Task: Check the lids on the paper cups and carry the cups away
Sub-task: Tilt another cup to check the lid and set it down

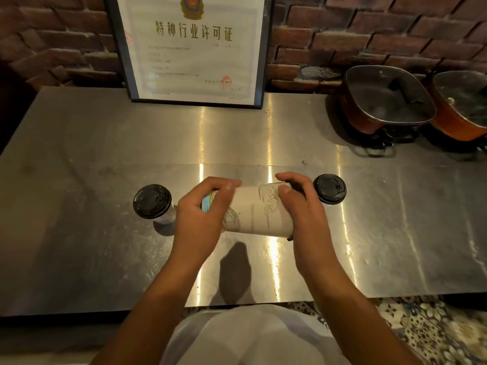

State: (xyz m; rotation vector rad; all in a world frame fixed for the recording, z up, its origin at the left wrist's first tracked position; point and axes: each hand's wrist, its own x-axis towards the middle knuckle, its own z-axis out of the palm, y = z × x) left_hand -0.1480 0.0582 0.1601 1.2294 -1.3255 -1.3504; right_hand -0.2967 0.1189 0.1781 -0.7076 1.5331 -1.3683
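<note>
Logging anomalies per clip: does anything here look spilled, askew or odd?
No spill shows. One oddity: the white paper cup lies sideways above the steel counter, gripped by the left hand and right hand, while two lidded cups stand upright.

Sideways paper cup (257, 209) between both hands
</note>
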